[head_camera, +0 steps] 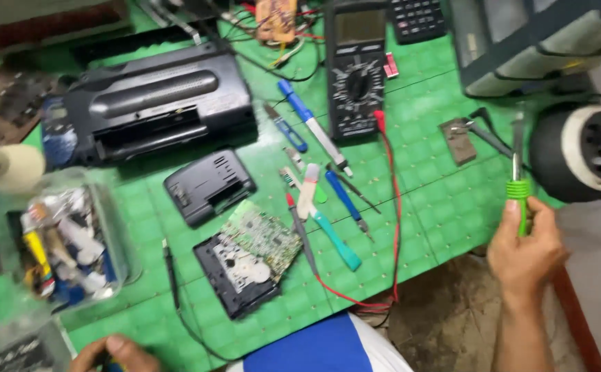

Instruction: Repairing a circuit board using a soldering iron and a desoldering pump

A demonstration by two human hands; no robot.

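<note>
- While the right hand [526, 249] is closed in a fist round the green handle of a screwdriver [519, 184], the tool stands nearly upright, its metal shaft pointing away from the person, above the right edge of the green tabletop [424, 200].
- At the bottom edge of the head view, only the knuckles of the left hand [113, 353] show; it seems curled over something dark, but I cannot tell whether it grips it.
- Just beyond the screwdriver's tip sit a pair of dark pliers [488, 132] and a small grey metal block [457, 140], with a black-and-white round device [579, 151] to their right.
- Near the middle of the tabletop lies an opened black mechanism [235, 272] with a green circuit board [262, 238] tilted over its upper right corner.
- Beside the board, several hand tools [328, 207] with blue, teal and white handles lie scattered.
- Farther back stand a black multimeter [358, 72], its red lead [391, 227] running toward the near edge, and a large black radio-like case [156, 100].
- Between that case and the mechanism rests a smaller black cover [207, 186].
- On the left, a clear plastic container [63, 241] holds mixed small items, blurred.
</note>
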